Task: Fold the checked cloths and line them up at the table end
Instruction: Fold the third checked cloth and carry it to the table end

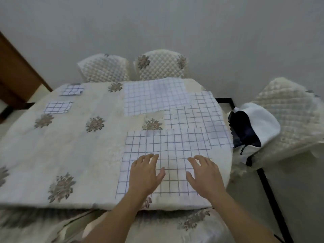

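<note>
While left hand, right hand lie flat, released, on nearest cloth, its edge near table rim.

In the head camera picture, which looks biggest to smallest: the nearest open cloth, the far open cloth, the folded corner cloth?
1. Nearest open cloth.
2. Far open cloth; it lies farther off, so the true sizes may match.
3. Folded corner cloth.

Checked cloths, all white with a thin blue-grey grid: near cloth, right cloth, far cloth, far folded cloth, near folded cloth. Table cover cream, grey-brown flower motifs. Chair covers cream, quilted diamonds — same flowers. Jacket white — navy lining. Wall pale grey.
</note>
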Demonstrator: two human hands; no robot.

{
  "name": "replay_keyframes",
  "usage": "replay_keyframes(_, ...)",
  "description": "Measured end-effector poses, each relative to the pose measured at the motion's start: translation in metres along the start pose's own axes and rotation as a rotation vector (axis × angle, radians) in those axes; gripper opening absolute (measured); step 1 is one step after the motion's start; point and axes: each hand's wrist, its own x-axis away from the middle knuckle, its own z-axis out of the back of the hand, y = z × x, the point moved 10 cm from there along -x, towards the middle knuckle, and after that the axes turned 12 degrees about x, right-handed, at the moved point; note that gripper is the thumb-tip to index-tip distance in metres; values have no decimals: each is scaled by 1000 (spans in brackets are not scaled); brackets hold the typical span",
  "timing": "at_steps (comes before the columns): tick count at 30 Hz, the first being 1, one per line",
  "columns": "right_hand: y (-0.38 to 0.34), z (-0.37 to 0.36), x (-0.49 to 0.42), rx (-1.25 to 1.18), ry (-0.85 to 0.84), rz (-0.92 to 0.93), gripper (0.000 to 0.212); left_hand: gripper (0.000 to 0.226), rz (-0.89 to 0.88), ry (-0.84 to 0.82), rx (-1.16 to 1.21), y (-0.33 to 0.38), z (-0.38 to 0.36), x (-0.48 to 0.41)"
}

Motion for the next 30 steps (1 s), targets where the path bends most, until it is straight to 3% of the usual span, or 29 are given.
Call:
replay_keyframes(5,-37,-37,-12,28,-61,276,46,58,50,-38,34,-50,-11,19)
replay_keyframes(10,-60,-76,1,98,-113,514,60,58,-57,-194,78,-79,-61,34)
replay_keyframes(18,-78,-120,24,107,-235,575,80,71,-178,-321,68,-86,-114,65)
replay_keyframes(30,-76,-129,35,77,-268,535,62,58,-257,-272,-34,-81,-121,77)
